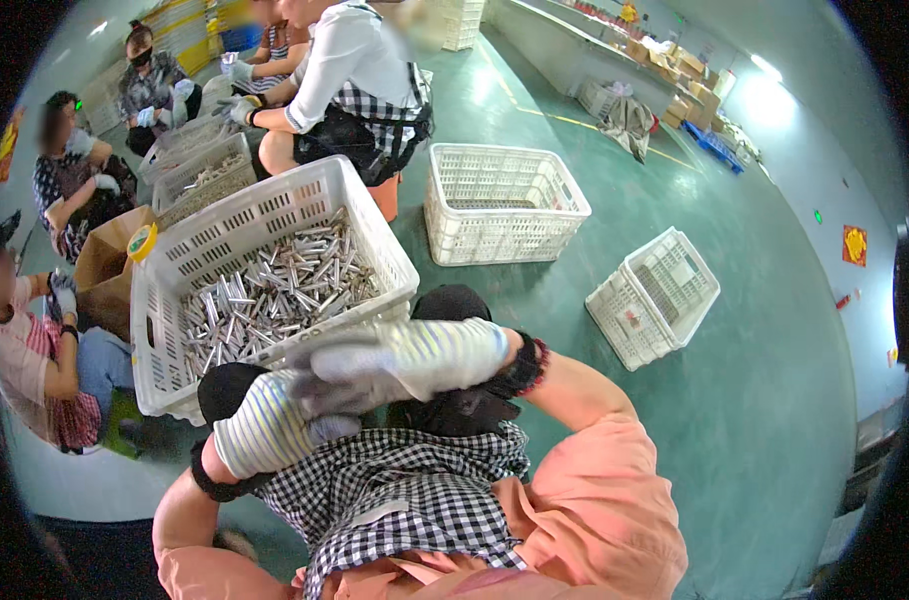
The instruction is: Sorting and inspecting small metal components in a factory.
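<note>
Nothing is seen gripped in either gloved hand; both are held close together above the lap, striped cuffs showing. Left hand [274,425] is curled, fingers blurred, and whether anything small is pinched inside cannot be told. Right hand [374,370] is laid across and just above the left, grey fingertips touching or nearly touching it, partly closed. A checked apron [404,495] is seen below both hands, over pink clothing.

Just beyond the hands, a white slotted crate [174,270] is placed, its near rim close to the fingertips. It is filled with short silver metal tubes [274,290], heaped loosely and lying in all directions.

Left of the crate, a brown cardboard box [99,265] is noted, with a yellow tape roll [141,242] at its edge. Seated people in gloves are ranged along the left and behind, with further crates between them.

Farther right, on the green floor [774,400], two white crates are set apart: one upright [504,205], one tilted [654,295]. Cartons are stacked at the far wall
</note>
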Tool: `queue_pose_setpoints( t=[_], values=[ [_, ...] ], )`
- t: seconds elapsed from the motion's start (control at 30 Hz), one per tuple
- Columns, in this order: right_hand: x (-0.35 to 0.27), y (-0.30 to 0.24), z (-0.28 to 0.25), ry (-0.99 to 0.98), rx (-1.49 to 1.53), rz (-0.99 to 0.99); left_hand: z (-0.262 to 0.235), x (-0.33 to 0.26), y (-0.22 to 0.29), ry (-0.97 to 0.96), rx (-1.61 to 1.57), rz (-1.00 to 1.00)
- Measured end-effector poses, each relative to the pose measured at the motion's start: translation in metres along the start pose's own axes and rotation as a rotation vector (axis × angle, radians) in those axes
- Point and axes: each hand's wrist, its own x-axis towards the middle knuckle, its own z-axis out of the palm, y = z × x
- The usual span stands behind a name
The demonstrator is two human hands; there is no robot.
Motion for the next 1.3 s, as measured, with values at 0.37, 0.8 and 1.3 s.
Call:
queue_pose_setpoints(
  t=[0.37, 0.8, 1.3],
  values=[
    [-0.026, -0.013, 0.041, 0.017, 0.763, 0.375, 0.016, -0.044, -0.016, 0.019, 0.039, 0.068],
    [-0.012, 0.03, 0.043, 0.095, 0.479, 0.512, 0.024, -0.039, -0.028, 0.19, 0.059, -0.006],
    [-0.014, 0.032, 0.051, -0.231, 0.575, 0.392, 0.022, -0.058, -0.024, 0.095, 0.171, 0.031]
  ],
)
